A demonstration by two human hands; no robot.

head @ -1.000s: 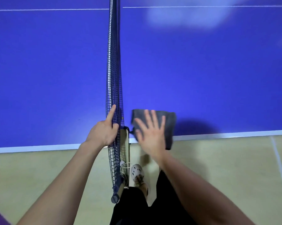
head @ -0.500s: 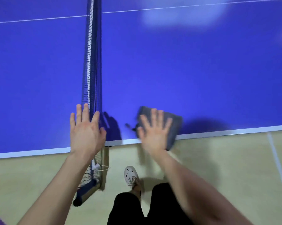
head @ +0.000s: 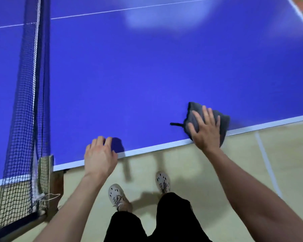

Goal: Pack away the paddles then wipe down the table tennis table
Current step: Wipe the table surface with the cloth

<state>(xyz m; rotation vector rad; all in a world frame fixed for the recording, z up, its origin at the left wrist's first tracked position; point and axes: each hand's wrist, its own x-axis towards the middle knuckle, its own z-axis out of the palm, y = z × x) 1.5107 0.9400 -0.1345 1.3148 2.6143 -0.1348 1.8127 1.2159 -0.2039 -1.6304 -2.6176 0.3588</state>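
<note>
My right hand [head: 205, 131] lies flat on the cloth [head: 224, 124], fingers [head: 207, 113] straight and spread, pressing it onto the bench [head: 147, 75] right at the near edge. The cloth pokes out on both sides and hangs a bit over the edge. Left hand [head: 100, 156] just rests on the edge, loosely bent, holding nothing, right of the net [head: 25, 102].

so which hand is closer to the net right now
Left. The left hand rests on the table's near edge, a short way to the right of the net. The right hand presses the grey cloth further right along that edge.
</note>
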